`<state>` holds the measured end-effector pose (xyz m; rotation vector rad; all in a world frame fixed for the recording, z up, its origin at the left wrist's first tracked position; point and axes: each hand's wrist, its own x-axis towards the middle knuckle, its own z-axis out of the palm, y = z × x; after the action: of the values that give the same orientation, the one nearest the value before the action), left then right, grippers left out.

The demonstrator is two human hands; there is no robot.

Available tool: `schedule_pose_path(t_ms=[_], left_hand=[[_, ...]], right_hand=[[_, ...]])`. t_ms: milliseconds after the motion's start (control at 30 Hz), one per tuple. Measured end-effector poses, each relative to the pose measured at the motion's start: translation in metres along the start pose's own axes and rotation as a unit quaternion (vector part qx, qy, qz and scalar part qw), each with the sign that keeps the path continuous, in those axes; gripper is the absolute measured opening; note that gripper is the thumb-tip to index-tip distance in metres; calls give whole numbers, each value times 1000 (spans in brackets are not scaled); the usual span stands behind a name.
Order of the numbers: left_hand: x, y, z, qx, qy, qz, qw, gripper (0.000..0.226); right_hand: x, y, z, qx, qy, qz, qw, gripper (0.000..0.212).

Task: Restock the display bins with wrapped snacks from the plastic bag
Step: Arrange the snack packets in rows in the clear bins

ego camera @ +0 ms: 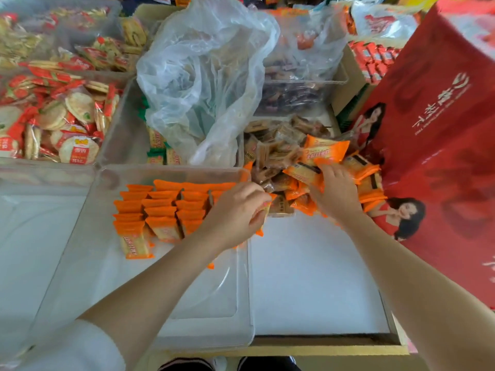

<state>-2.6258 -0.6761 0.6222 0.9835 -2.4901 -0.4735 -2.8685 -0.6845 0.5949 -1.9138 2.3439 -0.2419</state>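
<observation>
Shop shelving crowded the view, with clear bins of snacks side by side on a white surface (316,277). Nearest the camera sat a clear display bin (166,303), and in its far half stood orange wrapped snacks (158,210) in neat upright rows. The left hand (235,212) hovered at the bin's right edge, its fingers curled round a small packet (265,210); the knuckles covered most of that packet, so its print could not be read. The right hand (334,191) reached into a loose heap of orange and brown packets (289,170) just to the right of the bin, fingers bent down over them and gripping one or more orange packets, though the fingertips were buried and the exact hold was hard to see. Behind the bin rose a crumpled, translucent plastic bag (203,70), open and slumped over another bin; whatever it held was blurred by the film. Round rice crackers in red wrappers (61,121) filled bins at the left. A large red carton (442,116) printed with a woman's picture leaned in at the right, cut off by the frame edge.
</observation>
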Motion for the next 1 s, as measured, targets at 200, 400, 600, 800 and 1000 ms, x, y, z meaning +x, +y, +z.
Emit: schedule_pose_path(t_ms=[200,400,600,800,1000], left_hand=[[39,17,23,21,1,-28,999,31],[56,26,38,-38,40,-114,992,21],[99,44,55,-64,41,-120,990,21],[167,41,104,102,-120,-79,984,56],[194,34,122,232,-193,-72,951,66]], right_hand=[[32,3,15,-161,-37,-133,977,47],[17,16,7,-187,37,-231,954,21],[-40,61,-39,68,100,-124,985,21],[-60,101,-63,462,83,171,866,20],[-77,103,-59,682,34,273,677,9]])
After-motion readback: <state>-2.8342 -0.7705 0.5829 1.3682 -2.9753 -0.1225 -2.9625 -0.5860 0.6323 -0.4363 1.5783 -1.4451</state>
